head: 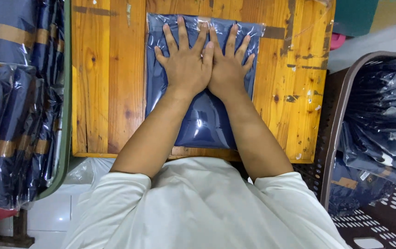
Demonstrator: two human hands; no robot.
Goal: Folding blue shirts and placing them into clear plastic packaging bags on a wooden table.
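Near the tabletop's (110,92) front edge lies a dark blue garment sealed in a clear plastic bag (202,124). On its far half the left hand (186,60) and right hand (228,64) press flat side by side, touching, fingers spread and gripping nothing.

Two hands, left (185,64) and right (229,64), lie on one bagged garment (202,120). One wooden table (110,92). One brown basket (340,115) holds several bagged garments; another stack (13,115) sits left, too overlapped to count.
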